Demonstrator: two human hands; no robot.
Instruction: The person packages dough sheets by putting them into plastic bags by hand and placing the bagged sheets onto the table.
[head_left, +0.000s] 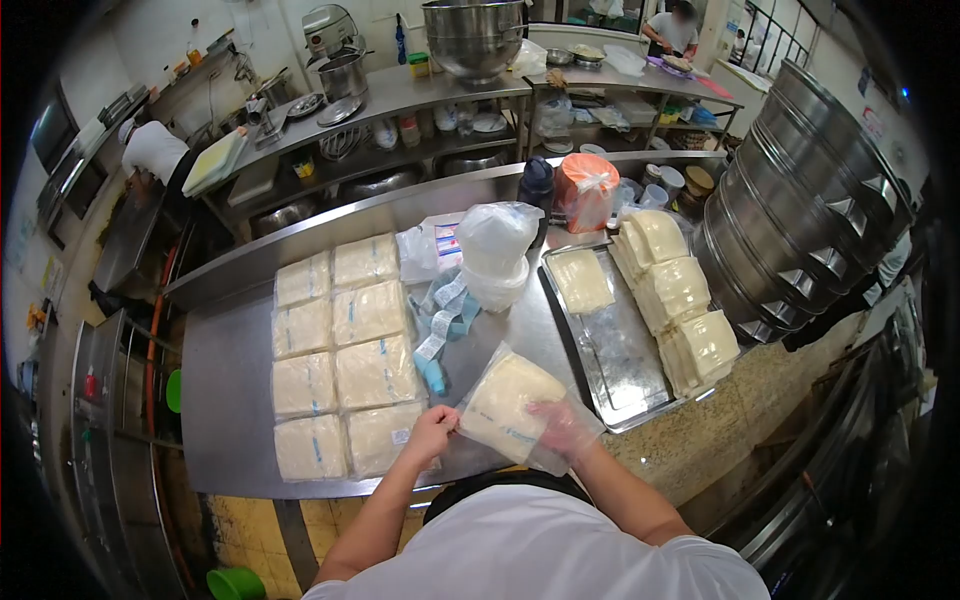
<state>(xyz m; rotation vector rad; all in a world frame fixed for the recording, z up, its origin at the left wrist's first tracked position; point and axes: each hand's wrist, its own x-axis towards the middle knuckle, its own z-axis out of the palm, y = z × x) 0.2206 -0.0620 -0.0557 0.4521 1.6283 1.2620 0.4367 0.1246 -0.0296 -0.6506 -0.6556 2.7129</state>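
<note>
In front of me is a clear plastic bag (pixel 553 458) with a stack of pale square dough sheets (pixel 515 395) in it. My left hand (pixel 434 432) is closed, pinching the bag's left edge. My right hand (pixel 563 425) shows through the plastic at the open end, its fingers on the stack's right side. On the left, several bagged stacks (pixel 375 375) lie flat in two columns. Further right, a metal tray (pixel 622 365) carries one bare stack (pixel 580 281) and, along its right side, several piled stacks of sheets (pixel 672 290).
Blue and white label strips (pixel 440 325) lie beside a white plastic-wrapped bundle (pixel 492 255). Behind the tray stand a dark bottle (pixel 537 182) and an orange container (pixel 586 190). Tall metal steamers (pixel 790 210) rise at right. Two people (pixel 157 150) (pixel 670 30) work further back.
</note>
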